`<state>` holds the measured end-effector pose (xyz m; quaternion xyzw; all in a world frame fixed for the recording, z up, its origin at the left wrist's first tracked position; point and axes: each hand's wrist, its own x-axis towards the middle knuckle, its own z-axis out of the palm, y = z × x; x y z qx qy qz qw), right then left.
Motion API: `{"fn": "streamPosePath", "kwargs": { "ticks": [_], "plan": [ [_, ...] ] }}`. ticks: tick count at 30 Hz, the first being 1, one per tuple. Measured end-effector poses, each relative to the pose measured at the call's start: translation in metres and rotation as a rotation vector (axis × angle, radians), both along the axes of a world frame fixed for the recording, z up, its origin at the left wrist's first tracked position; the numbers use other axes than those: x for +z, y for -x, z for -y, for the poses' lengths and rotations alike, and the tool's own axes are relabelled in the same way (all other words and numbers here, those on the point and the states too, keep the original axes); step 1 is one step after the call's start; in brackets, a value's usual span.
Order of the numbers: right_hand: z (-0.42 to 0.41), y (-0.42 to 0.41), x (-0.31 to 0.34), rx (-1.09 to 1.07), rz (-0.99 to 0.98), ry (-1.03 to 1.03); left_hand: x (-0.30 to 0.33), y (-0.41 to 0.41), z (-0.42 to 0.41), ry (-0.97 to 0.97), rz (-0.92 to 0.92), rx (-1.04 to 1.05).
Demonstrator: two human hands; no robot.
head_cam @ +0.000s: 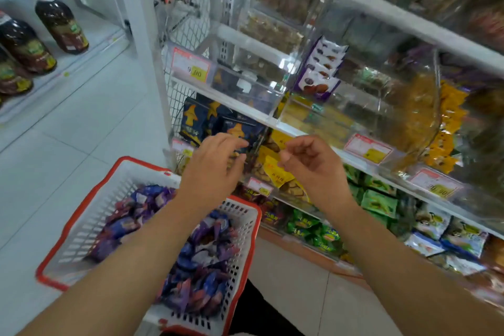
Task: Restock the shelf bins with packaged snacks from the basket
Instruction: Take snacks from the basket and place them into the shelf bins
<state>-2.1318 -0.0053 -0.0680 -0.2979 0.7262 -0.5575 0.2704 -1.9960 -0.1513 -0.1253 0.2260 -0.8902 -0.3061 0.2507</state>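
Observation:
A white basket with a red rim (81, 207) sits low in front of me, filled with several purple and blue snack packets (196, 262). Both my arms reach over it toward the shelf. My left hand (215, 163) hovers with relaxed fingers in front of a bin of dark blue snack packs (207, 117) and holds nothing. My right hand (311, 161) hangs beside it, fingers loosely curled and empty, in front of the yellow packets (275, 172). A clear bin higher up holds purple-and-white packs (321, 68).
Clear plastic bins (354, 106) with price tags (191, 65) line the white shelves on the right. Green packets (379, 202) fill the lowest row. Dark bottles (60, 22) stand on a shelf at far left. White tiled floor (68, 131) lies between.

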Motion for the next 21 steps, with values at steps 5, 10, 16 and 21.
{"fn": "streamPosePath", "kwargs": {
  "ticks": [5, 10, 16, 21],
  "plan": [
    [-0.006, -0.052, -0.106, 0.674, -0.122, -0.820, -0.100, -0.094, -0.026, -0.500, 0.527, 0.107],
    [-0.007, -0.089, -0.199, 1.025, -0.505, -1.131, -0.152, -0.162, -0.051, -0.665, 0.794, 0.167],
    [0.011, -0.121, -0.275, 0.963, -0.353, -1.081, -0.163, -0.188, -0.055, -0.727, 0.801, 0.243],
    [0.031, -0.138, -0.316, 1.139, -0.325, -1.096, -0.166, -0.197, -0.052, -0.779, 0.730, 0.284]
  ]
}}
